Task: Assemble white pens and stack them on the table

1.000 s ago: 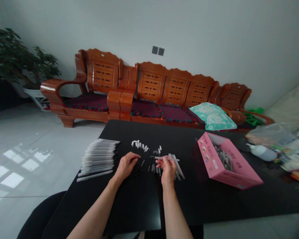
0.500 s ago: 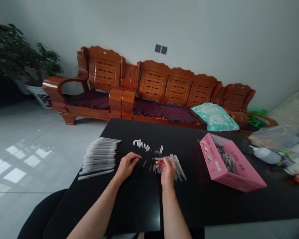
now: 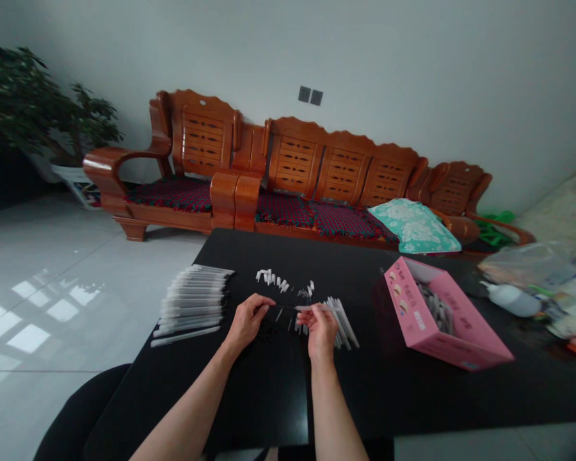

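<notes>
My left hand (image 3: pixel 244 321) pinches the end of a thin dark rod, like a pen refill (image 3: pixel 285 307). Its other end meets a whitish pen barrel (image 3: pixel 303 309), gripped between the thumb and fingers of my right hand (image 3: pixel 322 331). How deep the rod sits in the barrel is too small to tell. Below my left fingers lie small black pieces (image 3: pixel 267 333), perhaps caps. Loose barrels (image 3: pixel 346 326) lie beside and partly under my right hand. Beyond both hands are short white pieces (image 3: pixel 273 278) and several thin refills (image 3: pixel 290 320).
A row of whitish pens (image 3: pixel 192 301) lies on the left of the black table (image 3: pixel 264 397). To the right, a pink box (image 3: pixel 456 314) holds greyish pieces. Farther right stands a white bottle (image 3: pixel 512 299) among plastic bags. A wooden sofa (image 3: pixel 297 153) runs behind the table.
My hands have drawn slightly closer together: the left has shifted a little right, the right a little left with the barrel. Less of the refill shows between them.
</notes>
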The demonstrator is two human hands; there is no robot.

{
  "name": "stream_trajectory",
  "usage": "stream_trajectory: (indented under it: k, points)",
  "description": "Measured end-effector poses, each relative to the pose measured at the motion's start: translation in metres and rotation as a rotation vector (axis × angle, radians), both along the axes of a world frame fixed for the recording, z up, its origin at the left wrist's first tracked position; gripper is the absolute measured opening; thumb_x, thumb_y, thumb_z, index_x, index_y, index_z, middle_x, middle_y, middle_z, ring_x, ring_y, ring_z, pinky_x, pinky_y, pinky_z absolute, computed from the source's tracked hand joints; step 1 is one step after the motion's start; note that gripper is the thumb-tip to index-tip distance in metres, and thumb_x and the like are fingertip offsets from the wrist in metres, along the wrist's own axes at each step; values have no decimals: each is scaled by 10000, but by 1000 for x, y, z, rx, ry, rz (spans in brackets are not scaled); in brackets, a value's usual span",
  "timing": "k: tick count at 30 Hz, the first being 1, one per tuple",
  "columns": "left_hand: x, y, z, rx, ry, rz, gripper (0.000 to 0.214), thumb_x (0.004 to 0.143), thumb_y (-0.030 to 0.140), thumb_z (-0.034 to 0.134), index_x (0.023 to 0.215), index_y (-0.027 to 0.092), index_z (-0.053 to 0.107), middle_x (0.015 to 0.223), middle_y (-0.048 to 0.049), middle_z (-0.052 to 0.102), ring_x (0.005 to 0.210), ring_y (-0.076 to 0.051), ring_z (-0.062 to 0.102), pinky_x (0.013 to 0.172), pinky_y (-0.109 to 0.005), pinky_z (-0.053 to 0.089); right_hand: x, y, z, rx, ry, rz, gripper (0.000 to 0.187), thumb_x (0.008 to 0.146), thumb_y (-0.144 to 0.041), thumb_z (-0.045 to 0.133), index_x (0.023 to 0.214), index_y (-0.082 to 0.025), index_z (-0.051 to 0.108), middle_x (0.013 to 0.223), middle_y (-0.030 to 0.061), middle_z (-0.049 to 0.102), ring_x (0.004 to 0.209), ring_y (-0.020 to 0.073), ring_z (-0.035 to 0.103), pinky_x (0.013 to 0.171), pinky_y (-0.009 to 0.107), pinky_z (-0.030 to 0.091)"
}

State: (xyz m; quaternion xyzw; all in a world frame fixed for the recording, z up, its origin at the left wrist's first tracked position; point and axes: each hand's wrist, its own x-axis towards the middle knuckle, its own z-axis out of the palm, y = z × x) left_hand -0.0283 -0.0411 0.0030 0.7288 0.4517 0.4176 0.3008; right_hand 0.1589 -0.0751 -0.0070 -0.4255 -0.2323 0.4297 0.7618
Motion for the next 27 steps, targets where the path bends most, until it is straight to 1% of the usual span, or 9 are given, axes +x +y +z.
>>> stream_trajectory:
  k: [9,15,21,24,27]
  points:
    - [1,-2,1,-17,11,4,245,889,238,457,945,213,694,861,-22,655,783,-159,591,721,-252,437,2,-1,-1,-2,3,2,302,710,-336,738,864,-146,561,585,28,700,487,206,675,416,277,534]
    - [2,-3,2,4,-4,-11,244,890,228,458,941,211,696,856,-19,654,779,-153,591,713,-249,434,2,-1,-2,3,11,-8,294,718,-326,734,872,-144,561,592,34,705,494,198,676,429,275,543]
    - [2,-2,2,-31,20,-8,244,882,228,463,942,205,699,866,-30,660,794,-163,594,724,-259,445,2,0,-2,-5,-1,-5,299,711,-343,733,855,-140,566,596,37,699,489,199,675,419,276,542]
    - [3,-2,0,-29,2,-18,245,885,232,462,943,204,699,867,-32,659,790,-162,596,727,-260,452,0,0,-4,-7,-9,9,289,715,-338,734,850,-145,567,597,34,701,490,198,677,418,269,540]
    - [10,-4,-1,-39,-61,-56,253,901,246,452,976,206,690,894,-37,662,798,-161,609,739,-264,473,-5,0,-3,-11,-30,45,279,719,-337,736,846,-147,575,612,37,705,506,194,682,429,259,539]
